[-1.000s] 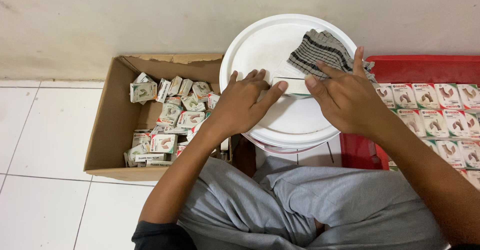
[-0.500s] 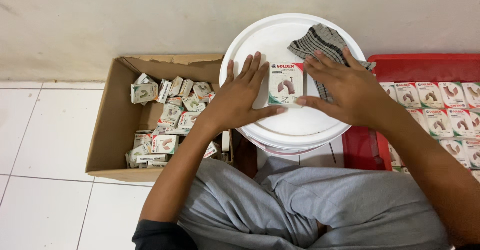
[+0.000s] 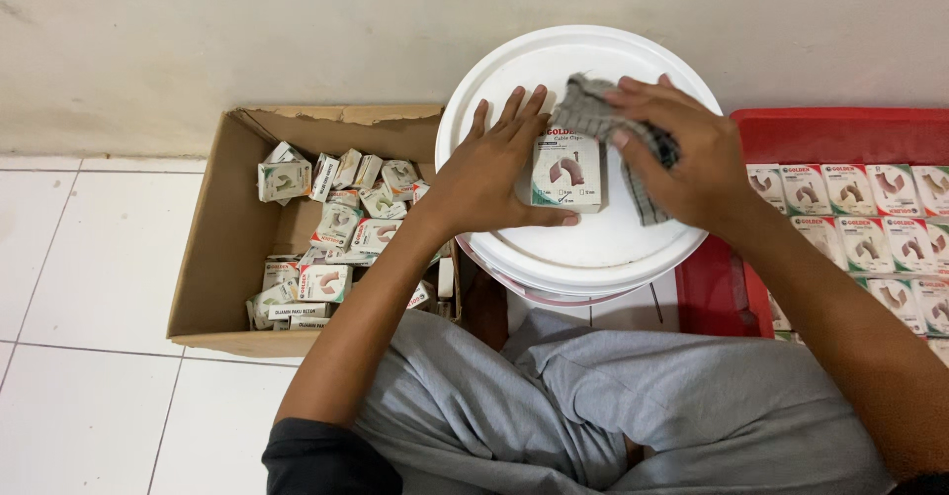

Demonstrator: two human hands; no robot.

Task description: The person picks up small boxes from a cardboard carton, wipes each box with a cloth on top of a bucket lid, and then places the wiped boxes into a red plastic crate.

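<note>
A small white box (image 3: 565, 170) is pinned flat on the round white bucket lid (image 3: 514, 70) by the left hand (image 3: 491, 174), fingers spread along its left side and thumb laid along its near edge. A grey striped cloth (image 3: 589, 115) is bunched in the closed right hand (image 3: 682, 154) and pressed at the box's far right corner; half a second earlier the cloth lay loose at the lid's far side and both hands framed the box, so wiping is judged to have begun. Bare lid is left near and to the right of the box. A cardboard carton (image 3: 213, 258) of jumbled boxes is seen to the left, a red tray (image 3: 840, 134) of neatly rowed boxes to the right, both close beside the lid.
</note>
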